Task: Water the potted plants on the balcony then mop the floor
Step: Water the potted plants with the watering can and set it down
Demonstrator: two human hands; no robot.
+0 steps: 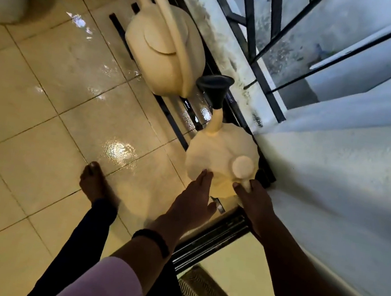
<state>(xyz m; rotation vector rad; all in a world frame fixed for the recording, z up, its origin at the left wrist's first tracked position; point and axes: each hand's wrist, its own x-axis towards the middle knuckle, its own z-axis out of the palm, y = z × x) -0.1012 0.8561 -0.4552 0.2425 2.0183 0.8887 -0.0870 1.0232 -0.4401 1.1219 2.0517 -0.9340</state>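
Resting on wet tiles (52, 114), cream watering can (215, 160).

I see a glossy, wet cream-tiled floor (45, 108). On it, along the railing side, stand a large cream plastic watering can (163, 44) and, nearer me, a small ribbed cream watering can with a black funnel-shaped spout head (215, 155). A bare foot (93, 181) stands on the tiles.

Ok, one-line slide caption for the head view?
Both hands, left and right, on the small watering can beside the balcony railing.
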